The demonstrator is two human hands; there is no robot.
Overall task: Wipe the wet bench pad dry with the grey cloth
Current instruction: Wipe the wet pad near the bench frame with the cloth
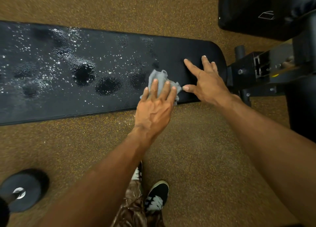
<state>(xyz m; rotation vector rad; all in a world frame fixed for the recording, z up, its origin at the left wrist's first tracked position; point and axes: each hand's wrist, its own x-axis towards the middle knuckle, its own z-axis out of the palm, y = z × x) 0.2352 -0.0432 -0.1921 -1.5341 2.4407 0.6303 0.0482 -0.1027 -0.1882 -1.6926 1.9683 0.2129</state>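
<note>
The left hand (pixel 156 105) presses the bunched grey cloth (pixel 162 80) flat-fingered on the bench pad (pixel 85 107)'s dry right end; the right hand (pixel 207 83) braces, splayed; sweep leftward through the beads with overlapping, firm strokes.

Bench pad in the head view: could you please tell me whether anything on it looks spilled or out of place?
Yes: water beads and dark puddles cover the left and middle of the bench pad. The right end, beyond the grey cloth under the left hand, looks dry; the right hand rests there.
</note>
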